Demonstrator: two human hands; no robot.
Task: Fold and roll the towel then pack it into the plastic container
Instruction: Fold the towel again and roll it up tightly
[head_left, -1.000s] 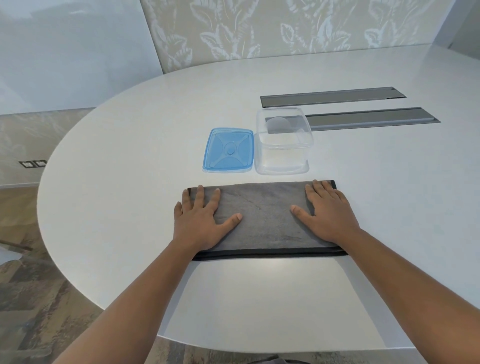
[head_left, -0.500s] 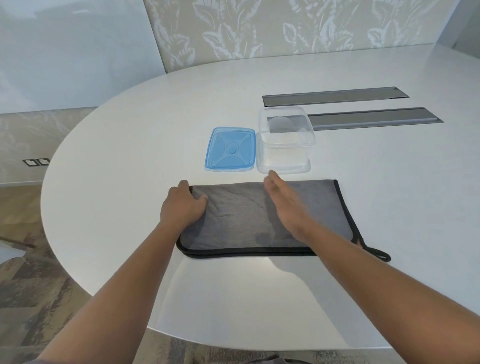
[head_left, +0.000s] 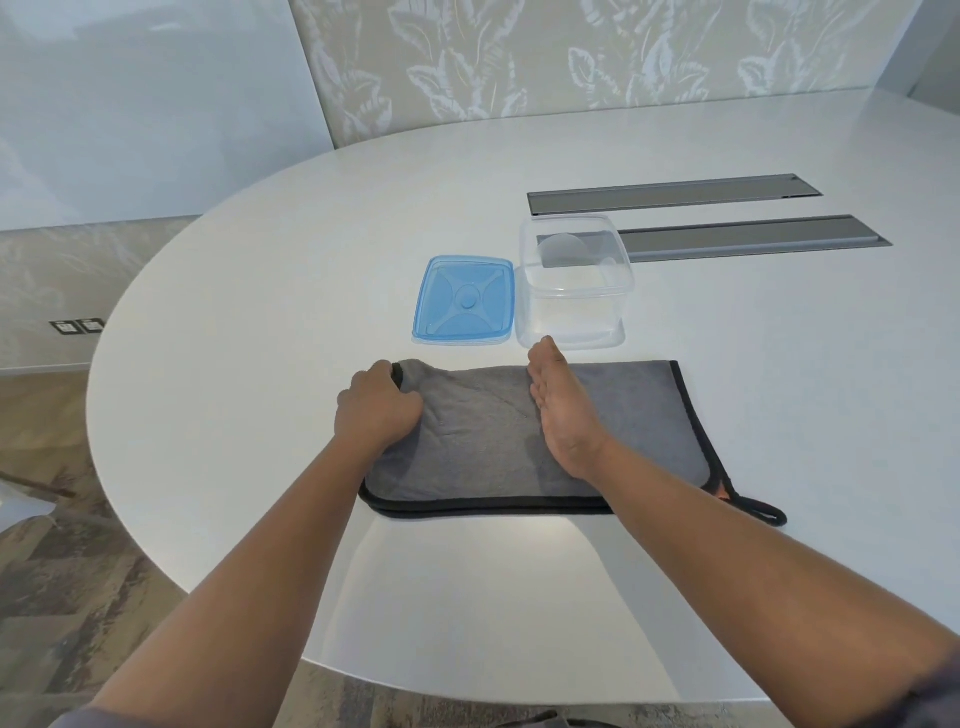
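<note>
Towel (head_left: 488, 447) lies long 9-to-3 on the bench (head_left: 270, 322); left hand (head_left: 376, 410) grips its 9 o'clock end, right hand (head_left: 563, 415) presses straight-fingered at mid-length.

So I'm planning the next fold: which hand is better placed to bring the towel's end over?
Left. The left hand already grips the towel at its left end, while the right hand lies edge-on across the middle, marking the fold line.

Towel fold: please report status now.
Left hand grips towel corner; right hand presses edge-on across middle. Container open, lid beside it. Nothing blocking.
</note>
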